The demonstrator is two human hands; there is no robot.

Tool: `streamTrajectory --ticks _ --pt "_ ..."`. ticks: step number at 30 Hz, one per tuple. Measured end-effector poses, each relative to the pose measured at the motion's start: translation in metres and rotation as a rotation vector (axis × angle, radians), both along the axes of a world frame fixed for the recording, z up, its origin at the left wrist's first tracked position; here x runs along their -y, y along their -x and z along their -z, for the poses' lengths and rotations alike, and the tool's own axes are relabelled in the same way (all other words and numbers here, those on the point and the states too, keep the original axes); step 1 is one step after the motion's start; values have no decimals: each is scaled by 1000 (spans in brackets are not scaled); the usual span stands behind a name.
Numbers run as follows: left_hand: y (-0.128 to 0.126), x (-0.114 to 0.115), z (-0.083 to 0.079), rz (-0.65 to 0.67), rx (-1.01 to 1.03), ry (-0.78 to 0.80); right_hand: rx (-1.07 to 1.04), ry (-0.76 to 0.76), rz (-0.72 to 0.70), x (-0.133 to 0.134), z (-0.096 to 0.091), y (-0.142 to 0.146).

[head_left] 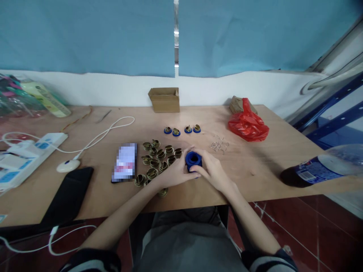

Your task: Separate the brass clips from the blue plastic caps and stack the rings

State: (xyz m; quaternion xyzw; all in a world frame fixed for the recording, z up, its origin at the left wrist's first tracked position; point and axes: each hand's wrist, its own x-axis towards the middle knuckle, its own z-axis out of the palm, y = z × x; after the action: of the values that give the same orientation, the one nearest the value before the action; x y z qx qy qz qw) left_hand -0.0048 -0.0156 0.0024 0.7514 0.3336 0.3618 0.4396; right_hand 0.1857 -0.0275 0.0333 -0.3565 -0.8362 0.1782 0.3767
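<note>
Both of my hands meet at the middle of the wooden table (255, 170) around a stack of blue plastic rings (193, 159). My left hand (176, 173) grips the stack from the left, and my right hand (211, 170) grips it from the right, fingers curled on it. Just left of my hands lies a cluster of several brass-coloured round parts (157, 158). Farther back stands a row of several brass parts seated in blue rings (182, 130). A small heap of thin wire clips (219, 145) lies to the right of them.
A phone (125, 162) lies left of the brass parts, with a black pad (70, 194), a white mouse-like puck (68, 165) and a power strip (28, 155) farther left. A cardboard box (165, 99) stands at the back, a red plastic bag (247, 122) back right, a dark bottle (317, 170) far right.
</note>
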Motion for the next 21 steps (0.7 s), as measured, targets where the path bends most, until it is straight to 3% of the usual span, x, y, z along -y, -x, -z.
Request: streamTrajectory --ticks 14,21 --pt "-1 2 -2 40 34 43 17 18 127 -6 6 2" --pt "-1 3 -3 55 41 12 -36 15 100 -5 6 -1"
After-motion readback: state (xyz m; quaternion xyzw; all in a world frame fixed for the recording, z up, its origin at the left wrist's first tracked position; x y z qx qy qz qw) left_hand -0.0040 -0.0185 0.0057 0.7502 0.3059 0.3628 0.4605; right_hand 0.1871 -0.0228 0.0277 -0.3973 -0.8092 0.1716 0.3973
